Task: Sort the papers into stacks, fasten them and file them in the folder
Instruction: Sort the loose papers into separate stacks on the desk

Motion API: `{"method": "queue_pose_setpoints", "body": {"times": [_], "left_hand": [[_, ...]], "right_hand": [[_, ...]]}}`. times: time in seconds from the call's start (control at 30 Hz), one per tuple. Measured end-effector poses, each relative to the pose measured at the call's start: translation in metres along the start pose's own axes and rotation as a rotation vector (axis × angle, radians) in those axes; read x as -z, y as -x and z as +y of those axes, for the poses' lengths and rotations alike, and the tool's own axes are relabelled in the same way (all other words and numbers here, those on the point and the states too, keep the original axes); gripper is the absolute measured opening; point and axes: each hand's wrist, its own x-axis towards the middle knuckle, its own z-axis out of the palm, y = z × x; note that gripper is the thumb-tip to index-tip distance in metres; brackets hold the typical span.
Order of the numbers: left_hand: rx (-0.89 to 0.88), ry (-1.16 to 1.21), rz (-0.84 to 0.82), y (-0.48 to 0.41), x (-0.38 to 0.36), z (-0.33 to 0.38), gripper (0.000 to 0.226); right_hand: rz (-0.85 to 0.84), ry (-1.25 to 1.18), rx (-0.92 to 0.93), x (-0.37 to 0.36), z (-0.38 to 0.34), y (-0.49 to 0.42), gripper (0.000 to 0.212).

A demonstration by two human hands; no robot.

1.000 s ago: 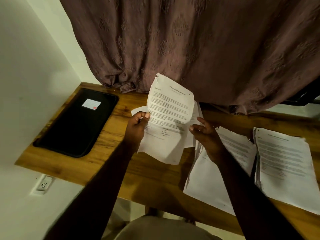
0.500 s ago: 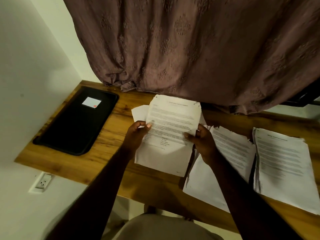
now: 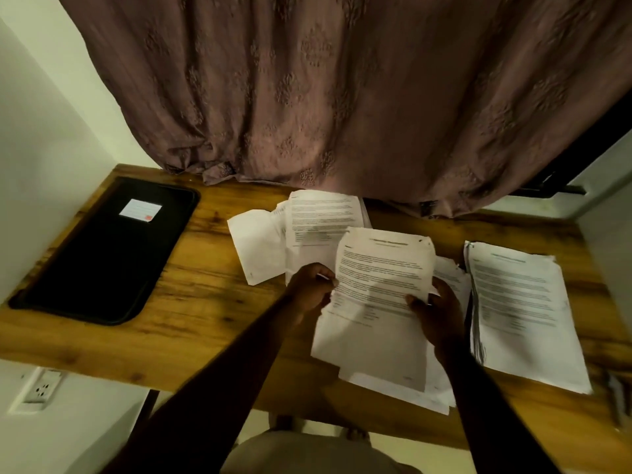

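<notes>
Pinching a printed sheet (image 3: 379, 289) by its side edges, left hand (image 3: 309, 292) and right hand (image 3: 439, 314) hold it over the stack (image 3: 449, 277) beneath their fingers. Being limp, it could land skewed or brush the loose papers (image 3: 318, 220) just beyond the left fingertips.

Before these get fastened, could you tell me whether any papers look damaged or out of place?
The sheet between the left hand and right hand looks crumpled, with a nick at its top right corner. The back papers lie fanned and askew, and the right stack has ragged edges.
</notes>
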Motion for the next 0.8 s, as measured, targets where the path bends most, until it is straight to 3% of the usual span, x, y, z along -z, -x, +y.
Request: {"method": "queue_pose_setpoints", "body": {"times": [0.23,0.4,0.57,0.7,0.8], "left_hand": [[0.053,-0.254,-0.029,-0.004,-0.047,0.007,0.035],[0.014,-0.451,-0.037,-0.002,-0.058,0.006,0.029],[-0.003,-0.441,-0.106,0.002,-0.060,0.003,0.027],[0.015,-0.383,-0.140,0.005,-0.061,0.001,0.032],[0.056,-0.326,-0.160,0.006,-0.062,-0.002,0.039]], "right_hand": [[0.152,0.261,-0.053,0.035,0.012,-0.019,0.055],[0.163,0.436,-0.137,0.040,0.011,-0.027,0.053],[0.186,0.711,-0.114,0.036,0.016,-0.018,0.056],[0.183,0.948,-0.007,0.017,0.015,-0.010,0.072],[0.060,0.921,0.026,-0.004,0.007,-0.007,0.067]]}}
